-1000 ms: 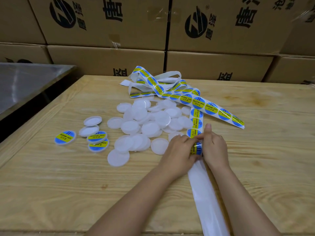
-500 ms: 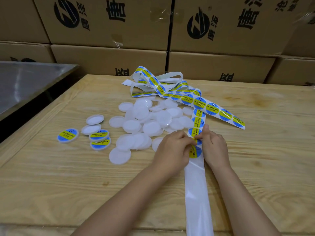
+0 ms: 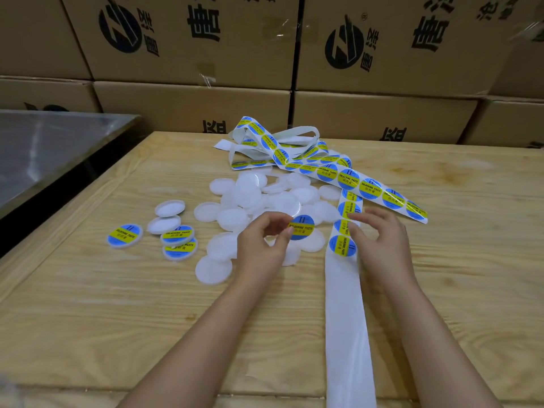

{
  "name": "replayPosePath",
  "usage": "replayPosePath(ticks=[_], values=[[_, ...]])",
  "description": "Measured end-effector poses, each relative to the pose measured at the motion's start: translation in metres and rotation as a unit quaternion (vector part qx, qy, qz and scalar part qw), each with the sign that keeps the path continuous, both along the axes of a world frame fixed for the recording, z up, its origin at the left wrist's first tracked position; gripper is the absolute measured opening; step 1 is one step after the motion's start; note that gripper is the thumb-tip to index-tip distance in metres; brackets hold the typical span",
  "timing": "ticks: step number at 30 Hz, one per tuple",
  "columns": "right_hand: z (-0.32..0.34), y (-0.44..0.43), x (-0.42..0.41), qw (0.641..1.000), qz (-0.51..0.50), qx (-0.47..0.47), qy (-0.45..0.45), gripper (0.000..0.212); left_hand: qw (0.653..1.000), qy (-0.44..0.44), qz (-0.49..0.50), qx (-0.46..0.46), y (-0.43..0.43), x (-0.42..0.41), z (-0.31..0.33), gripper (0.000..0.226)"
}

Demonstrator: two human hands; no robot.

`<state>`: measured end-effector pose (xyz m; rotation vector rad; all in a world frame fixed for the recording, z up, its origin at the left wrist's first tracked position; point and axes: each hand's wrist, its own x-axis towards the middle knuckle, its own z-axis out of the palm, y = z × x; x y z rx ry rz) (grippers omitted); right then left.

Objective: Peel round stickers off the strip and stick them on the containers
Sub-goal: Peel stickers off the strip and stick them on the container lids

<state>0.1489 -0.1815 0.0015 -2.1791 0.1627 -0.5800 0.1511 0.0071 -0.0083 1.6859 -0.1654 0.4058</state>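
Head camera looks down at the counter (image 3: 117, 319), where my left hand (image 3: 259, 248) hovers over the near edge of the pile of blank white containers (image 3: 265, 198). Thumb and forefinger are closed in a pinch on the edge of one round blue-and-yellow sticker (image 3: 301, 228), which is free of its backing and held just above the pile with its printed face up. My right hand (image 3: 379, 245) is just right of the pile, over the strip (image 3: 347, 319). Its fingers (image 3: 371, 214) are loosely spread and hold nothing, and I cannot tell whether the tips touch the paper. The strip runs along the pile's right side. Its bare white backing trails toward me off the counter's near edge, several stickers sit on it beside my right hand, and the rest loops in a tangle behind the pile. Left of the pile lie three labelled containers (image 3: 176, 234), two of them overlapping, and two unlabelled white ones (image 3: 170, 208) lie just beyond those. Behind the pile, past the counter's far edge, stand stacked cardboard boxes (image 3: 191, 39), and far to its left is a grey metal surface (image 3: 44, 148).
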Motion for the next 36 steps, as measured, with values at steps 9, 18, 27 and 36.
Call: replayPosePath(ticks=[9,18,27,36], values=[[0.004,0.026,-0.008,0.988,0.115,0.106,0.007,0.017,0.997,-0.025,-0.065,0.012,-0.005,0.002,-0.002,0.035],[-0.001,0.020,-0.001,0.980,0.020,0.192,-0.037,0.011,0.858,-0.065,0.046,0.507,-0.003,0.000,-0.016,0.033],[-0.005,0.033,0.000,0.962,0.076,0.261,-0.016,0.032,0.998,0.000,0.029,0.059,-0.009,-0.006,-0.002,0.018],[-0.008,0.042,0.000,0.934,0.142,0.328,0.015,0.047,0.915,0.209,-0.184,-0.291,-0.013,-0.008,0.003,0.018]])
